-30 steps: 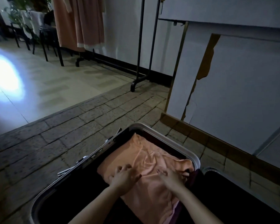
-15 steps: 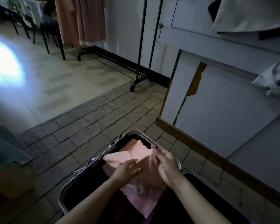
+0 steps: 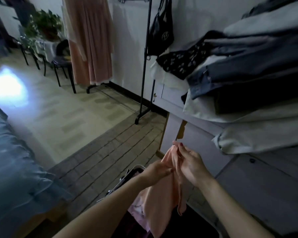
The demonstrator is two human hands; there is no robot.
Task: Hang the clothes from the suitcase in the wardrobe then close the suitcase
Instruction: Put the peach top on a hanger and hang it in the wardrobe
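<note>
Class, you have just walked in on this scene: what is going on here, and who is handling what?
A person is lifting a peach garment up out of an open suitcase on the floor. The left hand grips the cloth from one side, and the right hand pinches its top edge, so the garment hangs down between them. More pink clothing is in the suitcase. A clothes rack with a long peach dress stands ahead by the wall. Nothing is being hung right now, and the suitcase is not yet closed.
</note>
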